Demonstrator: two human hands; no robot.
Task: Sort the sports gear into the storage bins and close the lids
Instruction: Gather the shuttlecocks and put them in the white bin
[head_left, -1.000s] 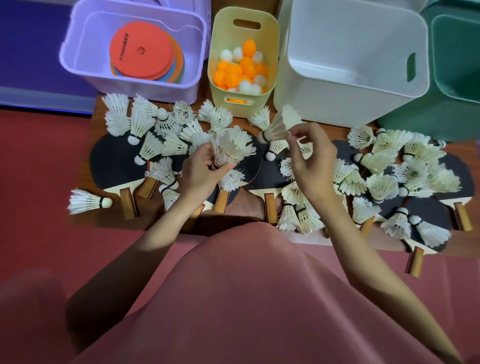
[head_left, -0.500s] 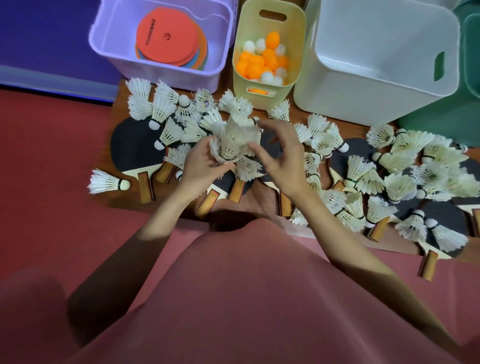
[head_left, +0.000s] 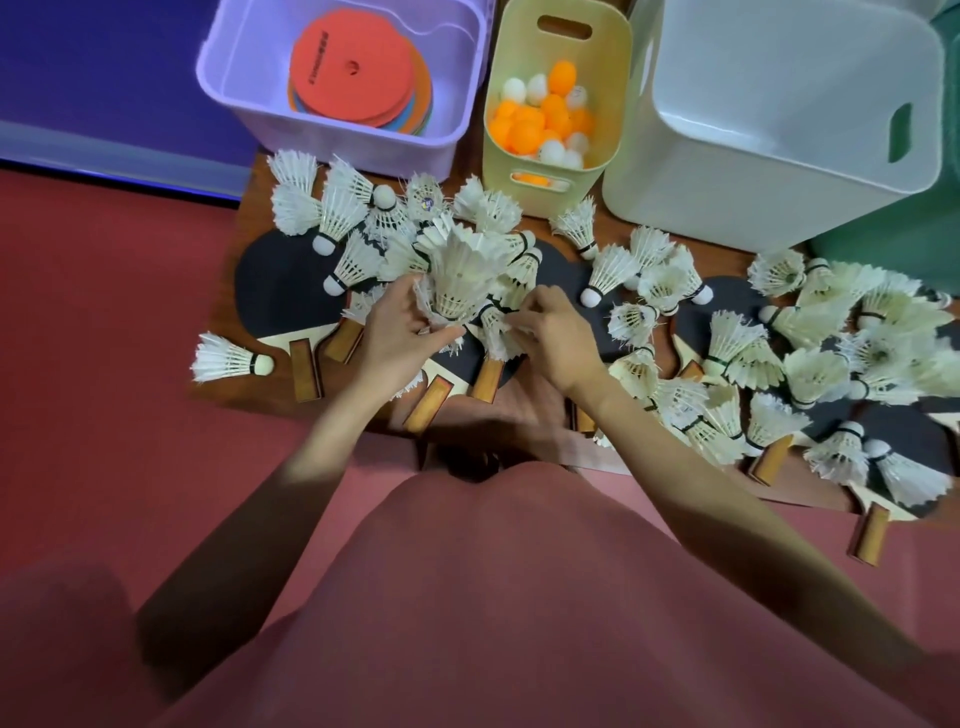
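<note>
Two hands meet over the heap. The left hand (head_left: 397, 332) grasps a nested stack of shuttlecocks (head_left: 462, 270), feathers fanning upward, while the right hand (head_left: 558, 338) just beside it pinches the feathers of a shuttlecock (head_left: 498, 332) lying on a black paddle (head_left: 467, 364). More loose shuttlecocks (head_left: 737, 353) sprawl to the right of the right hand, over other paddles on the wooden worktop (head_left: 244, 384). Beyond the hands stand a lilac bin (head_left: 467, 130) holding flat coloured discs (head_left: 353, 73), a yellow bin (head_left: 498, 171) of orange and white balls (head_left: 540, 119), and a white bin (head_left: 701, 197), all without lids on.
</note>
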